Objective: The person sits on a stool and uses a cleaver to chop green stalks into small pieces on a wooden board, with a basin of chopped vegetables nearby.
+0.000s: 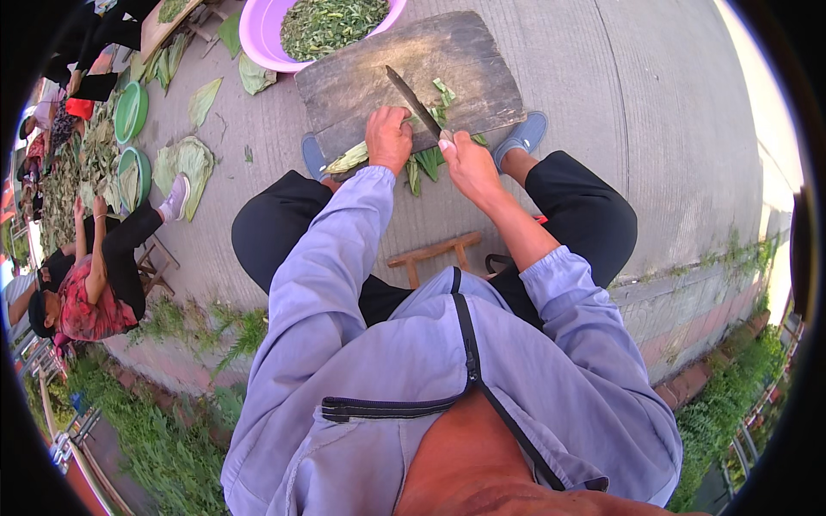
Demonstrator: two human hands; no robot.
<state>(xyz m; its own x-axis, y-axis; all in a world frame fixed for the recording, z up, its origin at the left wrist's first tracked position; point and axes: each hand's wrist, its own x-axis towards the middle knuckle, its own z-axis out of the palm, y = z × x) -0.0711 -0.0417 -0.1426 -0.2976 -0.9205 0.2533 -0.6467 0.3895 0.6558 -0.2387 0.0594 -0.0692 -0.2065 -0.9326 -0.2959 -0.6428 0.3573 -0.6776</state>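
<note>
My left hand (pixel 389 138) is closed over a bundle of pale green leaves (pixel 348 158) at the near edge of a worn wooden cutting board (pixel 361 95). In my right hand (pixel 470 165) is the handle of a dark-bladed knife (pixel 411 96). Its blade slants up and to the left across the board, just right of my left hand. Cut green leaf strips (pixel 443 93) lie right of the blade. More leaf pieces (pixel 428 163) hang at the board's near edge between my hands.
A purple basin (pixel 262 39) of chopped leaves stands behind the board, at left. Large loose leaves (pixel 191 163) lie on the concrete. Further left are green basins (pixel 131 112) and a seated person (pixel 95 284). A wooden stool (pixel 434 251) shows below the board, between my knees.
</note>
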